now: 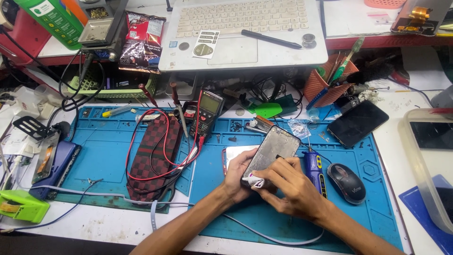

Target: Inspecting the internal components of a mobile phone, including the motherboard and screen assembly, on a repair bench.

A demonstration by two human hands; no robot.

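Phone frame [272, 150], a thin grey slab with its back plate up, is held tilted over the blue mat [108, 156], near the mat's middle and just above a white phone [236, 153] lying flat. It looks light and stiff but thin, likely easy to bend or scratch, so the edges seem the safest place to grip it. The left hand [237, 174] is closed around the frame's lower left edge, thumb on top. The right hand [290, 186] is closed in a pinch on a small white tube [254, 181] at the frame's bottom end, with what looks like a dark tool tip on the plate; what it is cannot be told. Just right lie a purple driver [314, 168] and a black mouse [347, 182]; further up, a dark phone [357, 123] lies face up. Left of the hands lies a checked red case [155, 158] draped with red leads from a meter [207, 111]. On the shelf behind, a red and black foil packet [142, 41] leans beside a white laptop [240, 33], which bears a strip of round stickers [205, 44] left of its touchpad. A green bottle [54, 20] with a white label stands at far left.
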